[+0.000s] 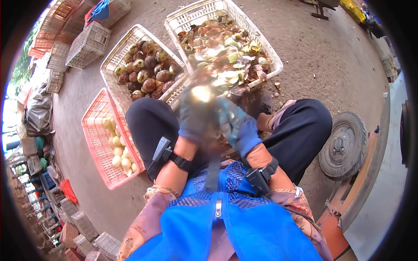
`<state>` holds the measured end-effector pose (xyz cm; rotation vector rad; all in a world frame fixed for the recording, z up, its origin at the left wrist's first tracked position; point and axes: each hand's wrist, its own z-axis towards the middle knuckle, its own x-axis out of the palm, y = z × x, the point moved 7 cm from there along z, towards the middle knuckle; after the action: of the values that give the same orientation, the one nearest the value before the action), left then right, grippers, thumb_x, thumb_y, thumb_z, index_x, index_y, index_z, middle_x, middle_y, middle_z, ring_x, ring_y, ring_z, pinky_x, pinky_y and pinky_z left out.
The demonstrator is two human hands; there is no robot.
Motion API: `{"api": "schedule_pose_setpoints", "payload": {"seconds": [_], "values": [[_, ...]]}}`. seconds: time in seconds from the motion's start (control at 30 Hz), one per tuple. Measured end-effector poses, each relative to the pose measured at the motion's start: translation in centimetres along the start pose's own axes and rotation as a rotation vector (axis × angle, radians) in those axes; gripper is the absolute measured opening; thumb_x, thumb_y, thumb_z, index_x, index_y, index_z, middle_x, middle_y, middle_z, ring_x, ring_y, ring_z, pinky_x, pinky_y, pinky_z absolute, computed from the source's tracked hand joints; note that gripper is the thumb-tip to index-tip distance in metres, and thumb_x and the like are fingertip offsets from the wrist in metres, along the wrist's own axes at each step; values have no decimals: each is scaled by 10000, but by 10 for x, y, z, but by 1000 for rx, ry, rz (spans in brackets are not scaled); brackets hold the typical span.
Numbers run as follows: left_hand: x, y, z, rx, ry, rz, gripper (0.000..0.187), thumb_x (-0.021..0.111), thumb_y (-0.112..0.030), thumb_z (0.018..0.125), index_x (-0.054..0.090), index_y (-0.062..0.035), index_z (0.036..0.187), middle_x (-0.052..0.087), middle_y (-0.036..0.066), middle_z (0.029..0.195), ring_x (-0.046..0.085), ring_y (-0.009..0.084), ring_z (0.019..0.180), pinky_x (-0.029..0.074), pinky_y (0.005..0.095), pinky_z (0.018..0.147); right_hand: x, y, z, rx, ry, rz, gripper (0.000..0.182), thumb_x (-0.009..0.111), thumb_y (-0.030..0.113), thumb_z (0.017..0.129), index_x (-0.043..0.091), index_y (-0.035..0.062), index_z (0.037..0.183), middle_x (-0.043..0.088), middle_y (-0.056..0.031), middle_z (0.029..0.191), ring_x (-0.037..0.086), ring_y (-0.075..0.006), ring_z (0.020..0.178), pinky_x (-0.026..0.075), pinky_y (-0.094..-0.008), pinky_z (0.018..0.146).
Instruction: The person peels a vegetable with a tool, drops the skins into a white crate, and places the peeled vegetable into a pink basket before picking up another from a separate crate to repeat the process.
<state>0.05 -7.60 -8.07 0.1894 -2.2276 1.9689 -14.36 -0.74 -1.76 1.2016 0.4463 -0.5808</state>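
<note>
Both hands are gloved and held between the knees, in front of the crates. My left hand (pixel 191 115), in a dark glove, is blurred, with a bright pale round spot at its fingers. My right hand (pixel 237 124), in a blue-grey glove, is close beside it, its fingertips smeared. What either hand holds cannot be made out. Just beyond them stands a white crate (pixel 275 52) of peel scraps (pixel 230 56). To its left, another white crate (pixel 109 71) holds brown round produce (pixel 149 85). A pink crate (pixel 93 150) with peeled pale produce (pixel 116 141) is at the left.
A wheel (pixel 344 145) lies at the right beside a metal panel (pixel 383 174). Stacked crates (pixel 89 45) stand at the upper left, more crates (pixel 82 224) at the lower left. A red bag (pixel 68 190) lies on the floor at the left.
</note>
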Motion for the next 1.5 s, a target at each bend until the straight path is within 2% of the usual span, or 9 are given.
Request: {"api": "schedule_pose_setpoints", "payload": {"seconds": [0.33,0.4,0.53,0.63,0.7,1.07,1.13,1.33,1.5], "values": [[23,-30,-13,228,83,394,341,657,-405,890,646,-104,1051,693,39,970,658,182,821,536,314,691,31,-13,1,185,331,-380,214,578,170,846,541,141,1055,659,-111,911,679,-338,754,531,-454,624],[9,23,-14,-274,-1,-650,326,653,-381,897,637,-101,1062,687,39,945,650,188,806,536,322,694,35,-21,4,212,365,-480,227,586,155,832,537,141,1053,662,-101,922,683,-340,753,533,-452,623],[4,30,-6,-260,75,-697,286,650,-348,906,628,-106,1056,668,23,922,638,174,786,530,309,688,47,-21,9,175,315,-395,270,595,153,824,535,118,1085,664,-114,909,684,-334,776,544,-452,618],[-9,-4,-8,420,-174,565,241,648,-307,909,615,-108,1041,648,8,916,628,151,779,520,287,673,50,-23,10,285,310,-430,231,564,139,849,521,109,1074,667,-120,859,692,-314,752,559,-426,625],[-6,14,-7,-48,-190,-345,225,656,-287,901,603,-105,1023,633,-3,913,623,131,770,514,270,655,47,-18,11,191,258,-439,196,558,155,860,519,116,1048,662,-119,843,697,-300,734,560,-413,600],[1,5,15,111,-53,222,257,683,-274,876,632,-86,1044,677,41,928,655,204,827,550,338,734,35,-36,28,234,377,-323,138,583,221,881,566,129,982,665,-122,861,688,-284,835,532,-385,688],[19,9,4,-233,129,-544,273,682,-272,877,635,-87,1072,679,43,979,651,212,886,546,358,799,50,-50,21,300,371,-198,135,575,216,885,575,126,985,665,-132,864,683,-291,823,525,-376,691],[29,-2,8,-108,216,-472,303,676,-306,882,632,-99,1098,670,57,1039,644,227,929,550,387,803,77,-47,9,-348,588,-646,119,584,179,859,602,94,940,675,-128,885,664,-311,768,509,-416,663],[24,19,2,-472,146,-880,322,670,-325,885,625,-108,1119,671,57,1030,648,233,928,553,398,801,22,-33,28,227,468,-394,131,568,146,862,575,105,986,681,-117,924,690,-306,827,535,-416,661]]}}
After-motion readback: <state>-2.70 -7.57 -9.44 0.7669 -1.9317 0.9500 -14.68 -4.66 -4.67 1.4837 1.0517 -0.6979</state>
